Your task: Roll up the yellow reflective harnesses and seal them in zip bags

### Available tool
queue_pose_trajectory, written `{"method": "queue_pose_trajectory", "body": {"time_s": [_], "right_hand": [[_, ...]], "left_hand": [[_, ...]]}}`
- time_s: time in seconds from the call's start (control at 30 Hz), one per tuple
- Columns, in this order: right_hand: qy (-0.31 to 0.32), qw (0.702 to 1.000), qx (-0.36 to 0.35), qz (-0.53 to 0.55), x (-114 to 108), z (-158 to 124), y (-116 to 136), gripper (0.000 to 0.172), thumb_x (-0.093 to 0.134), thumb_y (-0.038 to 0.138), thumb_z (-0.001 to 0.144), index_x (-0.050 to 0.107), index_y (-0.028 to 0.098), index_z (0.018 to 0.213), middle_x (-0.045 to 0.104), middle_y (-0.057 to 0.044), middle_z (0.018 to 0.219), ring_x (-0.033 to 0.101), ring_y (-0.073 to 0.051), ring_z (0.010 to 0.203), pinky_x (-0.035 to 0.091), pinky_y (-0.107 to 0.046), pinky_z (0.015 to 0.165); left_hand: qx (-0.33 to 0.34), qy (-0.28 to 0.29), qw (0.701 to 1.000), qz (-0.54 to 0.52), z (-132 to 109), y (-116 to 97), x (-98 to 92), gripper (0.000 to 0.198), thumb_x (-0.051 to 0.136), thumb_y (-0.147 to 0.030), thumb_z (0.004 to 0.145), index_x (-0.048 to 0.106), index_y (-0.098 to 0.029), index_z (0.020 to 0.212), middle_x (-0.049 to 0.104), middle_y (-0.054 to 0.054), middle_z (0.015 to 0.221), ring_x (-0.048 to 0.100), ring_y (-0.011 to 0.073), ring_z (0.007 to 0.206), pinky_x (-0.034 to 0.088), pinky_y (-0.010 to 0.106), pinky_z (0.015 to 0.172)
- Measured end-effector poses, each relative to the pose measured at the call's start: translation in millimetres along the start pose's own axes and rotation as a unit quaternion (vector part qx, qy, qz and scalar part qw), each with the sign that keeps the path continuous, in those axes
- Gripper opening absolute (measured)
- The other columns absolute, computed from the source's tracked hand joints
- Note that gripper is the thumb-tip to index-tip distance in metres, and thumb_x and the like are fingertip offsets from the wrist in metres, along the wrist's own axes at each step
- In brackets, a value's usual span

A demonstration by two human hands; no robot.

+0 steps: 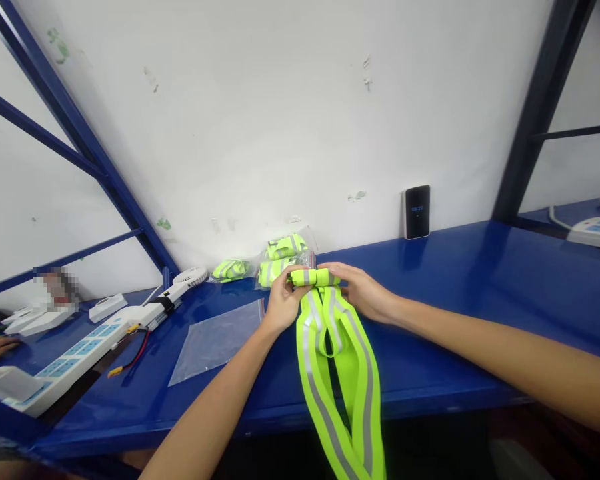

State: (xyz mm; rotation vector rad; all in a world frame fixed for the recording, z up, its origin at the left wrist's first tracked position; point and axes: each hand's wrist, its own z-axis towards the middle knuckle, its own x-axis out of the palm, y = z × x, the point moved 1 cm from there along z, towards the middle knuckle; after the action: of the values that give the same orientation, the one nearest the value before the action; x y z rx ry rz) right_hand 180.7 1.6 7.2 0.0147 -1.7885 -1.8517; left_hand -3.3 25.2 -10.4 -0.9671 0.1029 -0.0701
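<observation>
Both my hands grip a neon yellow-green reflective strap harness (307, 360) with grey stripes. Its upper end is rolled or folded into a short bundle. My left hand (283, 300) pinches the bundle's left end, while my right hand (363, 290) has its fingers around the right end. From there the long straps hang in loops over the table's front edge and out of the bottom of the view. Just beyond my left hand lie clear bags (286, 247) packed with similar yellow-green straps. Left of my left forearm, a flat clear zip bag (217, 340) rests on the table.
A blue table (460, 287) stands against a white wall. A long white power strip (75, 353), a small white fan (190, 275) and a red-black cable with yellow connectors (137, 353) are at left. A dark-screened device (417, 212) leans on the wall. Blue frame posts rise on both sides.
</observation>
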Motion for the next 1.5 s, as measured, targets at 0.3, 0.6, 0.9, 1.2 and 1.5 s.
{"method": "queue_pose_trajectory", "body": {"time_s": [0.3,0.6,0.9,1.2,1.5], "right_hand": [[0.002,0.999,-0.035,0.005,-3.0,0.8,-0.5,0.030,0.073,0.025,0.071,0.071,0.019,0.101,0.073,-0.003,0.085,0.065,-0.016,0.071,0.051,-0.027,0.067],[-0.004,0.970,-0.145,-0.192,-11.9,4.8,0.5,0.036,0.073,0.021,0.067,0.071,0.021,0.103,0.059,-0.007,0.127,0.059,-0.024,0.110,0.048,-0.035,0.089],[0.045,0.944,-0.169,-0.280,-14.3,5.6,-3.6,0.040,0.070,0.019,0.069,0.064,0.022,0.108,0.049,-0.008,0.135,0.053,-0.027,0.118,0.045,-0.043,0.097],[-0.010,1.000,-0.016,-0.020,-5.3,-0.8,7.8,0.053,0.054,0.028,0.077,0.041,0.027,0.129,0.057,-0.008,0.119,0.062,-0.025,0.100,0.051,-0.041,0.084],[0.000,0.999,0.003,-0.044,-3.6,-0.6,-0.6,0.022,0.071,0.032,0.072,0.054,0.020,0.078,0.061,0.002,0.073,0.059,-0.015,0.065,0.047,-0.027,0.060]], "left_hand": [[0.015,0.052,0.998,-0.024,-7.7,-20.4,0.6,0.032,0.072,-0.029,0.071,0.068,-0.018,0.101,0.059,0.010,0.119,0.051,0.0287,0.119,0.039,0.034,0.098],[-0.226,0.048,0.944,-0.234,-8.6,-28.0,13.2,0.085,0.070,-0.014,0.065,0.036,-0.030,0.141,0.068,0.004,0.107,0.066,0.0223,0.095,0.047,0.040,0.092],[-0.263,0.045,0.946,-0.185,-9.6,-11.6,11.2,0.068,0.079,-0.023,0.067,0.050,-0.022,0.129,0.070,0.008,0.102,0.068,0.0227,0.087,0.053,0.036,0.080],[-0.126,-0.084,0.976,-0.154,-1.3,-12.1,4.7,0.050,0.078,-0.028,0.066,0.056,-0.021,0.110,0.070,0.006,0.105,0.068,0.0235,0.091,0.051,0.037,0.085],[-0.056,-0.121,0.990,-0.047,1.1,-15.6,-2.3,0.048,0.075,-0.032,0.070,0.053,-0.021,0.111,0.068,0.006,0.104,0.065,0.0232,0.095,0.049,0.035,0.086]]}}
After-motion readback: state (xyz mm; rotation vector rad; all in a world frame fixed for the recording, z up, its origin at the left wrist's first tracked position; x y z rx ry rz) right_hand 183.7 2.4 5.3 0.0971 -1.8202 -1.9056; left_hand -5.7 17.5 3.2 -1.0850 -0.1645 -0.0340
